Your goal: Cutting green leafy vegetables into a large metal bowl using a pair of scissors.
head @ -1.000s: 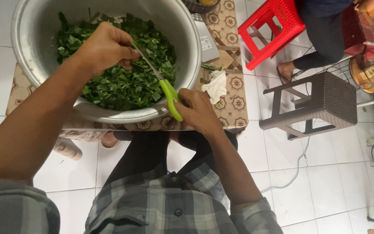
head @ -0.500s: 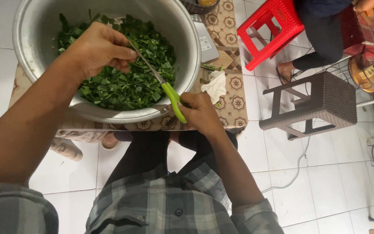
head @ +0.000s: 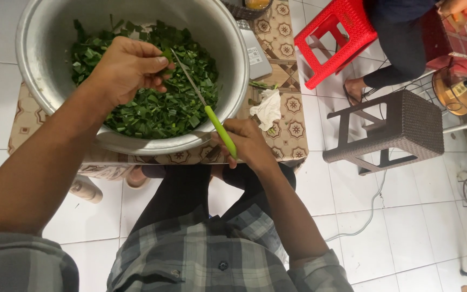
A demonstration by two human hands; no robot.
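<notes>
Head view: left hand (head: 128, 67) is pinching a small bunch of green leaves (head: 167, 55) over the big metal bowl (head: 233, 48), fingers curled tight around it. Right hand (head: 247, 143) is gripping the green-handled knife (head: 212, 120), whose blade is angling up-left, tip right beside those pinching fingertips.

Green-handled knife (head: 220, 130), red stool (head: 335, 32)
</notes>
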